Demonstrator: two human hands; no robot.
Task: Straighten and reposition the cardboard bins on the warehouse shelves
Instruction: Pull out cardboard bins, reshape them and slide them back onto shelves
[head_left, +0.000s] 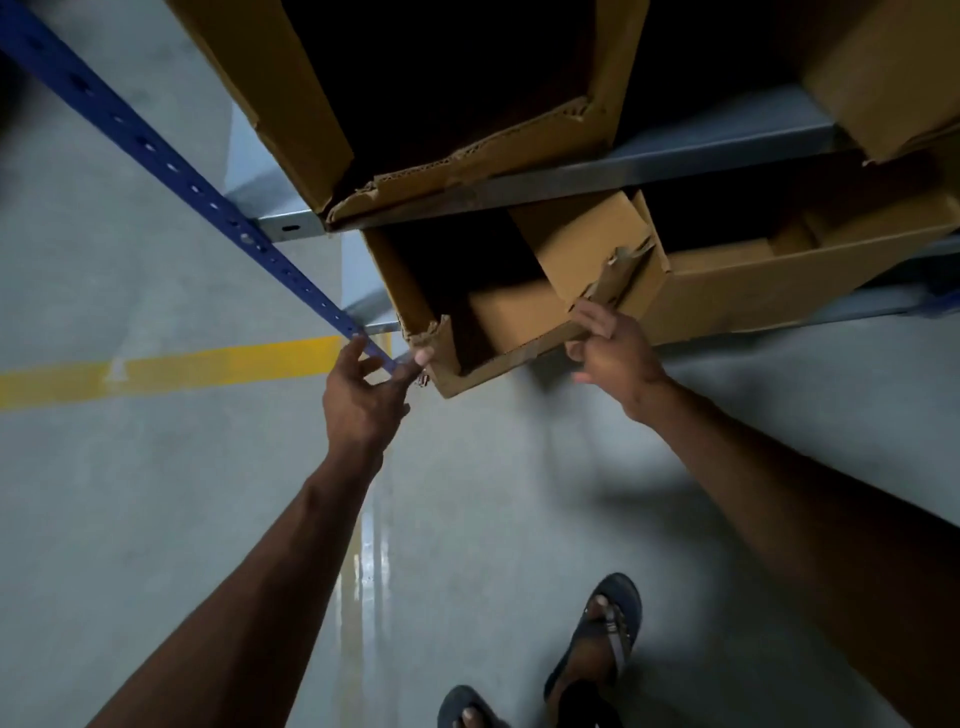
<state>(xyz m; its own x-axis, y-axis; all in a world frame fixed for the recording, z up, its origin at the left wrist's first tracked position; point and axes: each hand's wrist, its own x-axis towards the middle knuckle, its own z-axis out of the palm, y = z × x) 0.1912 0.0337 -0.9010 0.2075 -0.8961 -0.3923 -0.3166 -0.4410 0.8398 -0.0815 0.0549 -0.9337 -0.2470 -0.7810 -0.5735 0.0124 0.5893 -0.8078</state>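
Note:
An open cardboard bin (498, 364) sticks out past the front of the lower shelf, its torn left corner pointing at me. My left hand (363, 395) reaches that corner, fingers spread and fingertips touching the torn edge. My right hand (613, 353) holds the bin's front right edge, fingers over the rim and thumb beneath, beside a torn flap (618, 275). A smaller box (519, 317) lies inside the bin. Above it, a larger bin (467, 156) with a ragged front edge sits on the upper shelf.
A blue perforated upright (171, 166) runs diagonally at the left, joined to the grey shelf beam (623, 171). More cardboard bins (779, 280) stand to the right on both levels. A yellow floor line (182, 364) crosses the grey concrete. My sandalled feet (597, 649) are below.

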